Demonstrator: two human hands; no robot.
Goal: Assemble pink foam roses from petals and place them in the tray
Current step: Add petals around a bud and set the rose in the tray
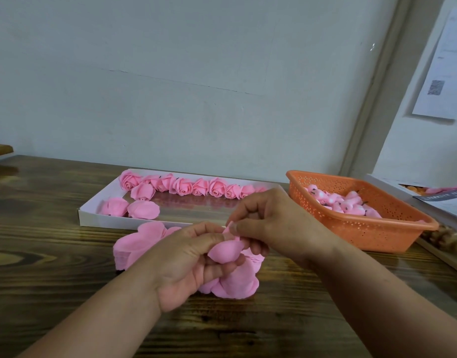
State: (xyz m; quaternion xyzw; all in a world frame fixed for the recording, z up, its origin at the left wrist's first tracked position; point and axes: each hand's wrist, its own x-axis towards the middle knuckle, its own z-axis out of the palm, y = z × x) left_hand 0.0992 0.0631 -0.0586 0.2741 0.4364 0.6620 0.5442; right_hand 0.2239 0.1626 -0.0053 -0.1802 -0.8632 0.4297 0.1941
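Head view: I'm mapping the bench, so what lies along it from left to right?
Stack of pink foam petals → left hand → right hand → orange perforated plastic basket of pink buds.

Pink foam petals (pixel 226 250), soft and cupped, bunch together in mid-assembly above the table (pixel 54 254), one petal curling upward at the top. Just behind them a stack of flat pink petal sheets (pixel 134 244) lies on the wood. Farther back, a shallow white tray (pixel 106 221) holds finished pink roses (pixel 182 186), most lined along its far edge, a few more lying at its left end.
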